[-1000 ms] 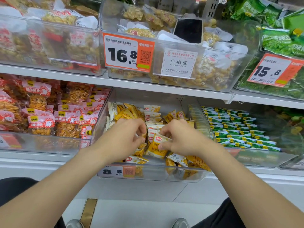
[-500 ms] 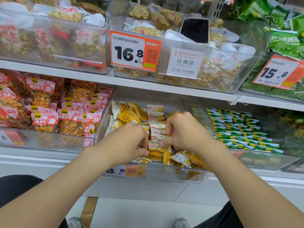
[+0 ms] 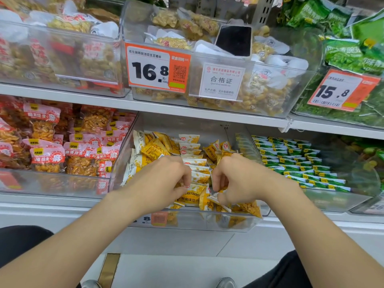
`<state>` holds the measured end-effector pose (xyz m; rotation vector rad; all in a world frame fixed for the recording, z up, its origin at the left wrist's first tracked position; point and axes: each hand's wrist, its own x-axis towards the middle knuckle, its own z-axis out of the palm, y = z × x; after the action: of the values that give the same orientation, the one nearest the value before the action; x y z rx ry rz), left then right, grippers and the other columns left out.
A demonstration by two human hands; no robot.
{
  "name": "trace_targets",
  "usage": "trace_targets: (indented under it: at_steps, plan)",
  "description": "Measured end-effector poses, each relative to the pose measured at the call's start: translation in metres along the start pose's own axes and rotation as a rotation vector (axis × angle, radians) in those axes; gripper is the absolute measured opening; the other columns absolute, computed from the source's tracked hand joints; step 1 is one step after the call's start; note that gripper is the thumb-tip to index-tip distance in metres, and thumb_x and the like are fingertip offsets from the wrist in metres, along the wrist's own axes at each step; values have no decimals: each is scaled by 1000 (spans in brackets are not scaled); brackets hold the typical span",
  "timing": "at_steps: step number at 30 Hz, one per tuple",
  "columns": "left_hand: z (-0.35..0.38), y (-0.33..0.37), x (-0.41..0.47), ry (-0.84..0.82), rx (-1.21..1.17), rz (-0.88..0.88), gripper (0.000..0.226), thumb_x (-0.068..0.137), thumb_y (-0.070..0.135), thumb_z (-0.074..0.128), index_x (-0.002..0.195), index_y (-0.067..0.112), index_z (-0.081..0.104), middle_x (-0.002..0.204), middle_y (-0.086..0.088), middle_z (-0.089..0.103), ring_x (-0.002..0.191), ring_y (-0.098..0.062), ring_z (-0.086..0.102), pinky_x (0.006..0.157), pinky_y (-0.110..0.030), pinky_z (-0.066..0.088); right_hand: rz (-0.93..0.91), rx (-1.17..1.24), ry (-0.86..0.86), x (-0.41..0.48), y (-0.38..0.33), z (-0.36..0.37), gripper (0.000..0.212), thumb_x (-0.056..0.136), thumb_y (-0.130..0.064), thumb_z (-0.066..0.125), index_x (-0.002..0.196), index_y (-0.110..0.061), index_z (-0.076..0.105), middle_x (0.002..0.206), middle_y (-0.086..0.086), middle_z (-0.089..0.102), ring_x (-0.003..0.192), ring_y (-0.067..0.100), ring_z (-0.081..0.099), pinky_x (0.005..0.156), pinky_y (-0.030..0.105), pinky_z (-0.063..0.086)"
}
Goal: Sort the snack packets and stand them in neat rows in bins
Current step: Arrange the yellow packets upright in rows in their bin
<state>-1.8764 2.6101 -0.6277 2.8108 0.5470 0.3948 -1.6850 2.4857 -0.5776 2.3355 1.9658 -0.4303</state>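
Both hands are down in the clear plastic bin point(image 3: 207, 224) on the white lower shelf point(image 3: 62, 207), and each grip is closed. The left hand point(image 3: 164, 179) pinches the top edge of a yellow-and-white snack packet point(image 3: 193, 192) at the front of the middle row. The right hand point(image 3: 236, 179) curls round a small yellow packet point(image 3: 216, 197) just beside it. Here's the risk, I'd say: the loose yellow packets point(image 3: 247, 206) heaped at the low front wall lean against it, so one nudge could spill them to the floor point(image 3: 187, 271). Tug too hard and the standing row point(image 3: 191, 150) behind may topple.
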Motion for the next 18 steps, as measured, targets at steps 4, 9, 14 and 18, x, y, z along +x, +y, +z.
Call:
trace_targets:
  at_steps: [4, 9, 14, 18]
  plan:
    - [4, 3, 3, 20, 60, -4, 8, 97, 40, 70, 102, 36, 66, 100, 16, 51, 99, -5, 45, 76, -25, 41, 23, -48, 85, 13, -1, 17, 21, 88, -46, 69, 90, -25, 72, 84, -9, 69, 88, 16, 64, 79, 38, 58]
    - [9, 3, 10, 31, 122, -25, 1, 96, 35, 69, 97, 35, 69, 99, 16, 66, 104, -11, 56, 89, -32, 50, 23, -135, 111, 31, 4, 29, 12, 95, -21, 67, 102, -26, 75, 93, -4, 70, 104, 27, 63, 87, 38, 44]
    - [12, 5, 14, 29, 133, -54, 8, 96, 31, 66, 94, 34, 73, 94, 15, 72, 97, -12, 64, 87, -31, 47, -38, -31, 70, 27, 1, 20, 14, 87, -40, 83, 91, -27, 79, 65, -16, 63, 94, 14, 68, 97, 41, 50]
    - [12, 3, 14, 19, 109, -50, 12, 96, 28, 66, 96, 32, 77, 97, 15, 75, 99, -11, 65, 92, -32, 51, 2, 118, 100, 19, 5, 14, 11, 81, -20, 78, 71, -21, 79, 63, -12, 72, 69, 3, 69, 76, 27, 58]
